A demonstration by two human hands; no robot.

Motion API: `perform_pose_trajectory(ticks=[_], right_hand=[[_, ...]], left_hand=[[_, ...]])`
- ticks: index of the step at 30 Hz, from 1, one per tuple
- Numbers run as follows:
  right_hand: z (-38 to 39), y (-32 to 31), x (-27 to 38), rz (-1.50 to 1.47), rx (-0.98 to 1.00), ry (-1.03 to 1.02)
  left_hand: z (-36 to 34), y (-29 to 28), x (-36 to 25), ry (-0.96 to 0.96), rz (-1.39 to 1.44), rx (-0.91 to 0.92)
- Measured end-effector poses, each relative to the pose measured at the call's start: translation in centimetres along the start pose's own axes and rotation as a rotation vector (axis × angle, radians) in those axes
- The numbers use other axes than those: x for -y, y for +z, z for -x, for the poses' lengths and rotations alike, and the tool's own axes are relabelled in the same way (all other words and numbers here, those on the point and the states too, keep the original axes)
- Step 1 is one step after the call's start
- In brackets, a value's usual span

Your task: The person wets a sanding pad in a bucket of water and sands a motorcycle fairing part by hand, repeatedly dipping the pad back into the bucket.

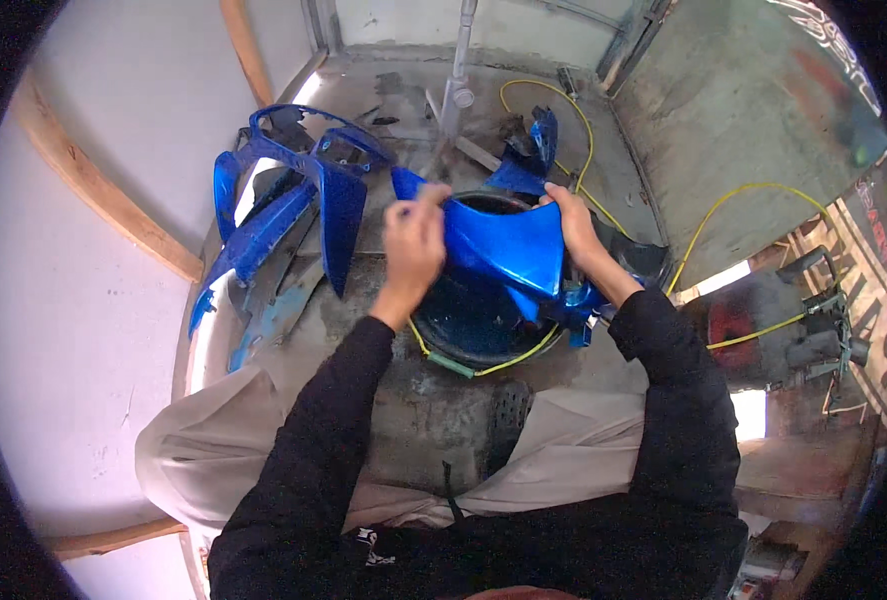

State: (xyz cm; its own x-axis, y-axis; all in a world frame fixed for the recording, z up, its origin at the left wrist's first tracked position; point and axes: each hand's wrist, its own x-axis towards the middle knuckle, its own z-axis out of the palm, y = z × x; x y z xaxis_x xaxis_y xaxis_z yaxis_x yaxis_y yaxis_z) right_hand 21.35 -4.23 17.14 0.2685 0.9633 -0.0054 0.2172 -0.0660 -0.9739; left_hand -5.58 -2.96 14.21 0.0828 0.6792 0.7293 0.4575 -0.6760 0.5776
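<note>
A glossy blue plastic panel (508,245) is held over a black bucket (478,335) that stands between my knees. My right hand (575,228) grips the panel's upper right edge, with the thumb on the near side. At the panel's left end is my left hand (415,240), its fingers curled and smeared by motion, so whether it holds the panel or rubs it is unclear. The bucket's dark inside shows below the panel. Its yellow handle, with a green grip (451,366), hangs down at the front.
On the left lies a large blue plastic fairing (333,200) with several prongs. More blue and dark pieces (533,145) lie behind the bucket, near a metal post (458,85). A yellow hose (591,130) curves along the right. A compressor-like machine (753,330) stands at far right.
</note>
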Motion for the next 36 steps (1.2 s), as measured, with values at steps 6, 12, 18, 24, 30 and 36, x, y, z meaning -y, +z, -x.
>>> perform_pose_trajectory(ticks=[6,12,18,24,30,36], right_hand=[[0.7,-0.2,0.7,-0.067,0.028,0.005],[1.0,0.0,1.4,0.083,0.022,-0.111],[-0.3,0.1,-0.9,0.072,0.045,-0.135],[0.7,1.2,-0.1,0.164,0.082,-0.208],[0.2,0.4,-0.6,0.253,0.072,-0.187],[0.3,1.2,-1.1,0.271,0.120,-0.312]], left_hand=[[0.9,-1.7,-4.3,0.409,0.166,0.251],[0.8,1.1,-2.9,-0.049,-0.132,-0.042],[5.3,-0.3,-10.4,0.371,0.210,0.304],[2.0,-1.1,-4.8,-0.138,-0.066,-0.021],[6.0,0.0,-12.9,0.169,0.265,0.177],[2.9,-1.0,-3.5,-0.207,-0.048,-0.061]])
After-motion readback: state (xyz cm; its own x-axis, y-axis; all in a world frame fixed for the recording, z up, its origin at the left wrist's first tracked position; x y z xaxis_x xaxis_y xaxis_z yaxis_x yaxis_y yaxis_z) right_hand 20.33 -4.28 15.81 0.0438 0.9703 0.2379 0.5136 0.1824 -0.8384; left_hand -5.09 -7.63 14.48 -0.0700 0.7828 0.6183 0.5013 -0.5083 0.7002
